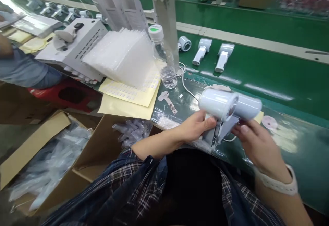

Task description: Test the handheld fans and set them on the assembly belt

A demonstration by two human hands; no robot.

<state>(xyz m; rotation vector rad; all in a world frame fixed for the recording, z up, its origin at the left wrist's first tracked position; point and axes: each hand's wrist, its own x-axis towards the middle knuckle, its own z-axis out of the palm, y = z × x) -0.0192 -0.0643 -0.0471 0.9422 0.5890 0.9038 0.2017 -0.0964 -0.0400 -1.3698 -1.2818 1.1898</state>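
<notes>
Housing of glossy pale-blue plastic (216,102), cylinder-headed, is clasped handle-down by the left grip (197,126) over the green worktop (305,157), directly beside a matching pale-blue housing (249,106) held by the right grip (260,145).

Plain white light, seemingly from overhead, fills the room. Toward three o'clock, the green belt (290,61) throws back long white streaks; a little lower, a broad glare patch washes over the bench top (308,157). The glossy housing (214,99) in the hands carries soft highlights. Around ten o'clock, the far edge burns nearly white. I'd call it dim at nine, where the red seat (66,94) sits in shade, and by five the black shirt (190,185) swallows detail. The clear bags (48,171) at eight are smeared and stretched, and the reddish wrapped pile (303,3) at two is blurred.
</notes>
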